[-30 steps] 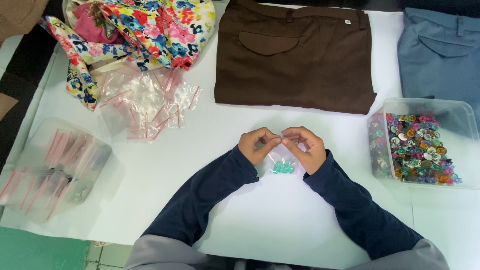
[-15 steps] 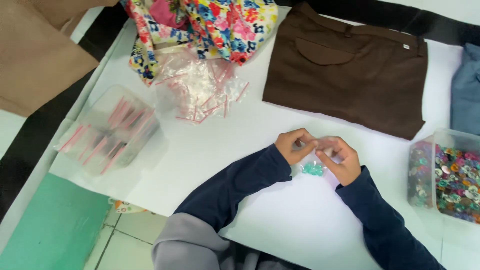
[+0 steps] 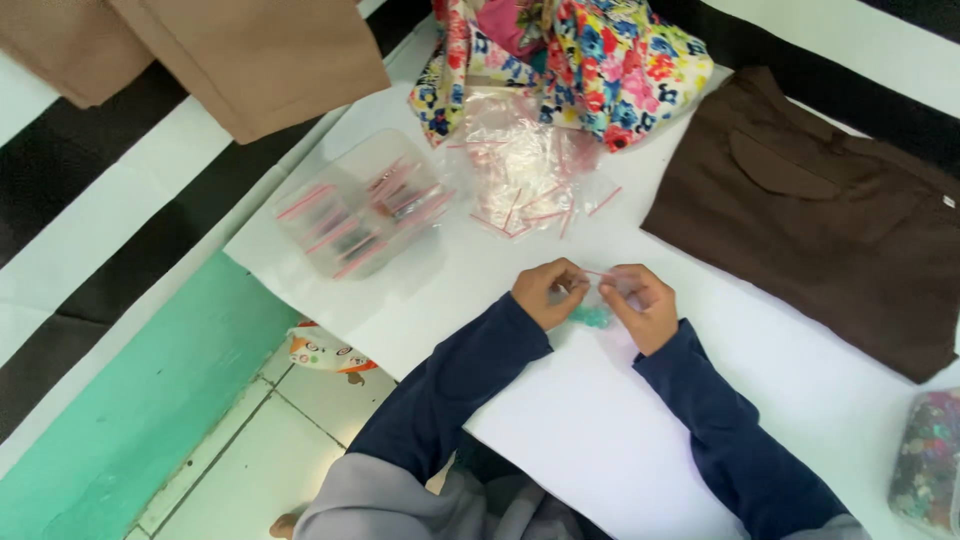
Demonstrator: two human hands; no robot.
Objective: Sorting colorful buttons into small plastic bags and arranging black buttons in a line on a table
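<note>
My left hand (image 3: pixel 547 291) and my right hand (image 3: pixel 639 301) pinch the top edge of a small clear zip bag (image 3: pixel 592 300) between them, just above the white table (image 3: pixel 600 430). Small teal pieces (image 3: pixel 590 317) sit bunched at the bottom of the bag. Both arms wear dark blue sleeves. A loose heap of empty clear zip bags (image 3: pixel 525 185) with pink seals lies just beyond my hands.
A clear plastic box (image 3: pixel 362 212) of filled small bags stands at the left. Floral fabric (image 3: pixel 590 55) lies at the back, brown trousers (image 3: pixel 830 210) at the right, tan cloth (image 3: pixel 230 50) at the top left. A tub of mixed coloured buttons (image 3: pixel 928 462) sits at the bottom right edge.
The view has swung left and tilted, bringing the floor and tan cloth into sight. My hands stay together on the small bag, working along its top edge.
</note>
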